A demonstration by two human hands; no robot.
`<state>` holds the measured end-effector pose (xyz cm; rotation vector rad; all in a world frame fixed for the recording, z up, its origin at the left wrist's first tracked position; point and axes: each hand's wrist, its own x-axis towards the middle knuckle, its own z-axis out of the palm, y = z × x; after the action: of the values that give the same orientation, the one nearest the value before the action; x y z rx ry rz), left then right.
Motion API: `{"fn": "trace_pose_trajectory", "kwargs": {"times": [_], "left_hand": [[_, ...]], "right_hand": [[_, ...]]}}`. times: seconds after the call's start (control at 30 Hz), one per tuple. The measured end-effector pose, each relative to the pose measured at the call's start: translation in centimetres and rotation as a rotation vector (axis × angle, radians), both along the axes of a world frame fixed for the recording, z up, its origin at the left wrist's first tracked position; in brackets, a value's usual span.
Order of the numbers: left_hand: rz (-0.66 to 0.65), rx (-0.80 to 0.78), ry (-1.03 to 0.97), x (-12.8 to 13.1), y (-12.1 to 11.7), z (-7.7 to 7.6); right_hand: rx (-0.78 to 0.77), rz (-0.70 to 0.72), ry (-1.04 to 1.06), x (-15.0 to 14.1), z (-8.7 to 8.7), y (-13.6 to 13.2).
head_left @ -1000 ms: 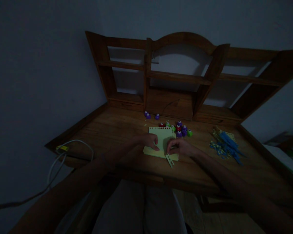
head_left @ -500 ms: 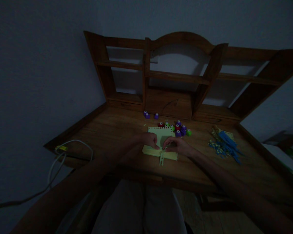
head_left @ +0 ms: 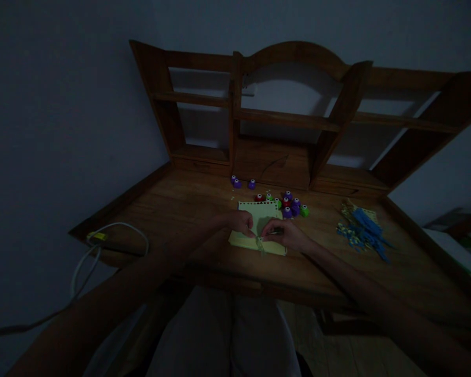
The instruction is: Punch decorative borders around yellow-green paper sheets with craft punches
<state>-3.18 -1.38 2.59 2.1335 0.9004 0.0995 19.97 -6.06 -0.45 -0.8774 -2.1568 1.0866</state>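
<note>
A pale green-yellow sheet [head_left: 255,212] with a row of holes along its far edge lies on the desk before me. Over its near part, my left hand [head_left: 241,222] has curled fingers, with the thumb pointing at a small pale strip [head_left: 261,246]. My right hand [head_left: 283,234] pinches the strip's upper end between thumb and fingertips. Both hands meet at this spot, and the left fingertips are partly hidden. The strip hangs toward me across a folded yellowish band [head_left: 239,241] at the sheet's near edge; its shape is blurred.
Purple, red and green bottle-like pieces [head_left: 295,207] with white tops cluster behind the sheet. Several purple ones [head_left: 236,184] stand farther left. A heap of blue and yellow bits [head_left: 365,230] lies at right. A wooden shelf [head_left: 286,119] backs the desk; a white cable [head_left: 120,225] loops at left.
The strip, earlier lying straight toward me with its holes showing, now looks shorter and bunched near my fingertips. My right fingers have closed in a little. The view has tilted slightly.
</note>
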Motion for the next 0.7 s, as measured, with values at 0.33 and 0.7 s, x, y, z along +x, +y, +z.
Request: {"fn": "trace_pose_trajectory", "kwargs": {"times": [0.33, 0.7], "left_hand": [[-0.009, 0.004, 0.143, -0.4, 1.2, -1.6], [0.019, 0.058, 0.187, 0.2, 0.5, -1.2]], "right_hand": [[-0.082, -0.004, 0.015, 0.6, -0.2, 0.0], [-0.075, 0.003, 0.029, 2.7, 0.9, -0.9]]}}
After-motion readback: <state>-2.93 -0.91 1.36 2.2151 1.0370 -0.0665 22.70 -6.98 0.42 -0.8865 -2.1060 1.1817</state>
